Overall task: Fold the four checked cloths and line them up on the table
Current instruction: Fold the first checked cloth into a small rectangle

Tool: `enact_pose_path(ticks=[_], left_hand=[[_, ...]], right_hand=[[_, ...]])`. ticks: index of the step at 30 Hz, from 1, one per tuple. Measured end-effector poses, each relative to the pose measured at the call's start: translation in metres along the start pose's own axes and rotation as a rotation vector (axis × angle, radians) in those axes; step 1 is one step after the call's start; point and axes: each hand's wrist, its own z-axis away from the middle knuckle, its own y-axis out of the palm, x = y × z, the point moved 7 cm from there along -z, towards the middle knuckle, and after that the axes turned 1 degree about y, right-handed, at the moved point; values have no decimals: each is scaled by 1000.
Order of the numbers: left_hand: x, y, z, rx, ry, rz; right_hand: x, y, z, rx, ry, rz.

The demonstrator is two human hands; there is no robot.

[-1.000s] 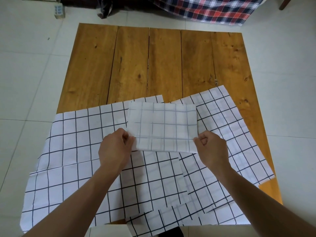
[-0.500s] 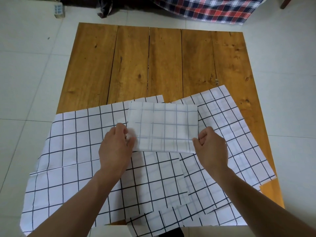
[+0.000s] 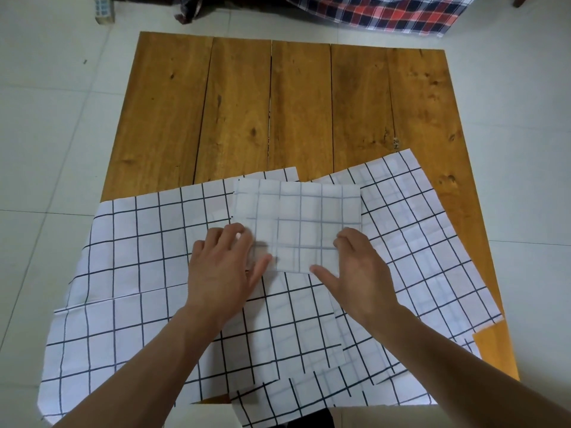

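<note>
Checked folded cloth [image 3: 304, 220] under left hand [image 3: 221, 270], right hand [image 3: 355, 273].

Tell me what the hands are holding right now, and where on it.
Nothing is gripped: the left hand and right hand press flat on the folded cloth's near corners.

Matt white cloths [image 3: 129, 273] with thin black checks lie on a table [image 3: 241, 112] of 5 knotty, faintly glossy wooden planks.
</note>
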Motion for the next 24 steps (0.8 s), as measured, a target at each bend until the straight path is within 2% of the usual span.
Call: enact_pose_path(ticks=[3, 6, 14, 17, 21, 24], left_hand=[[-1, 4, 4, 74, -67, -14], [1, 4, 4, 79, -94, 34], [2, -1, 1, 138, -77, 92], [-32, -1, -4, 143, 23, 48], [-85, 19, -8, 150, 160, 102], [-98, 41, -11, 184, 201, 99]], right_hand=[[-3, -1, 1, -7, 16, -22], [-10, 0, 4, 27, 46, -104], [-38, 7, 15, 122, 22, -414], [-38, 6, 15, 100, 22, -431], [-37, 4, 13, 61, -33, -341], [-38, 5, 12, 79, -44, -305]])
